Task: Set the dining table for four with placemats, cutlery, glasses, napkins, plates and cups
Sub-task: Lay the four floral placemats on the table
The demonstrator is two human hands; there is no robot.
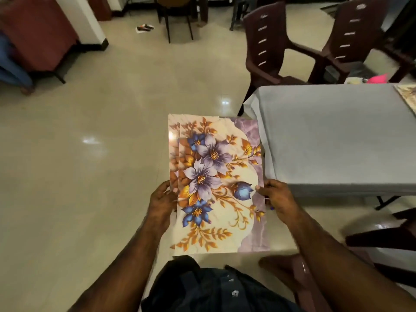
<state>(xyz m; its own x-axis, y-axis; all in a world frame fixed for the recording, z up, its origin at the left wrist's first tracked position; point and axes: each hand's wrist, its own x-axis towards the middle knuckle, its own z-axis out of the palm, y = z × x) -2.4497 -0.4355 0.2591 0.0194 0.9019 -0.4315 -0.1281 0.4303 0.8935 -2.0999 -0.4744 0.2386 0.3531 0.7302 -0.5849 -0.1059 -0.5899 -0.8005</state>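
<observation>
I hold a small stack of floral placemats (217, 183) flat in front of me, over the floor and left of the table. The top mat shows purple and blue flowers with gold leaves; a second mat's edge sticks out on the left. My left hand (161, 202) grips the stack's left edge and my right hand (278, 197) pinches its right edge. The dining table (333, 136) with a pale grey cloth stands to the right. Another floral placemat (408, 92) lies at its far right corner.
Two dark brown plastic chairs (276, 46) stand behind the table, and a dark chair (382, 237) sits at the lower right. A pink object (378, 78) lies beyond the table's back edge. Glossy tiled floor (90, 154) spreads to the left.
</observation>
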